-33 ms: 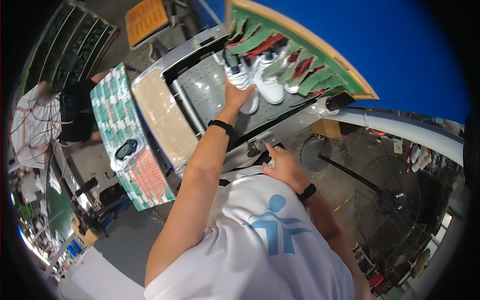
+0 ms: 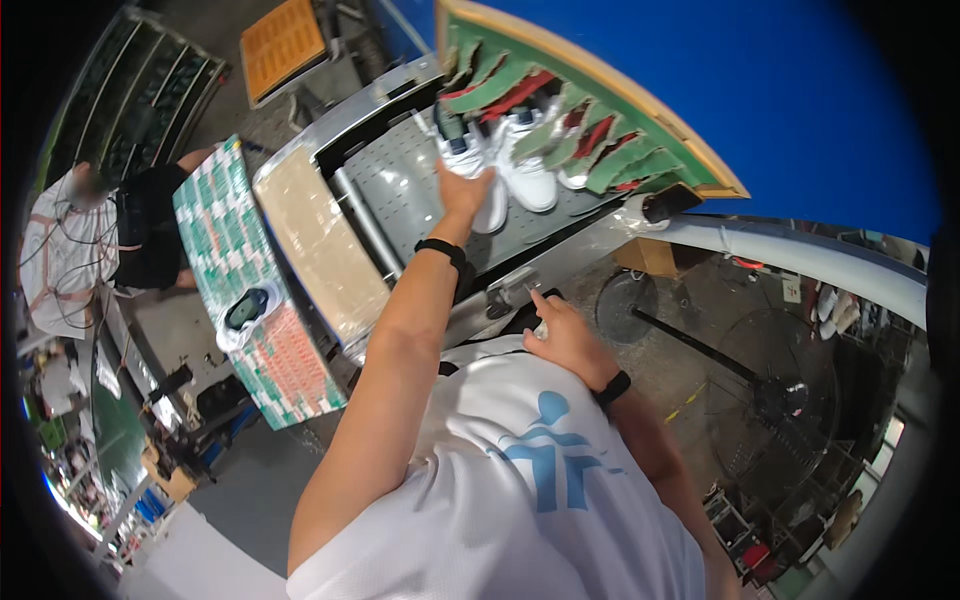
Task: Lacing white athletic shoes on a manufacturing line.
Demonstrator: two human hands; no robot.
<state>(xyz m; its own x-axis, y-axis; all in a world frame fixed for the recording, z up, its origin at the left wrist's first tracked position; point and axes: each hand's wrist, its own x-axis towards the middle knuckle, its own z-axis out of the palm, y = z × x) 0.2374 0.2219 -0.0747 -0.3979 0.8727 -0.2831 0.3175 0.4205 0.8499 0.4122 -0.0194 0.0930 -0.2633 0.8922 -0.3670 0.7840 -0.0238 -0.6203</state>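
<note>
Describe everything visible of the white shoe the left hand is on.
The white shoe is a low sneaker with a smooth, leather-like upper, white laces and a dark lining at the collar. It lies on the grey perforated metal surface, toe toward the person, partly under the green and red flaps. A second white shoe lies right beside it. The left hand covers its near part; whether it grips it cannot be told.

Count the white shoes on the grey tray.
3, possibly more hidden: one shoe under the left hand, one beside it, and one partly under the green flaps.
</note>
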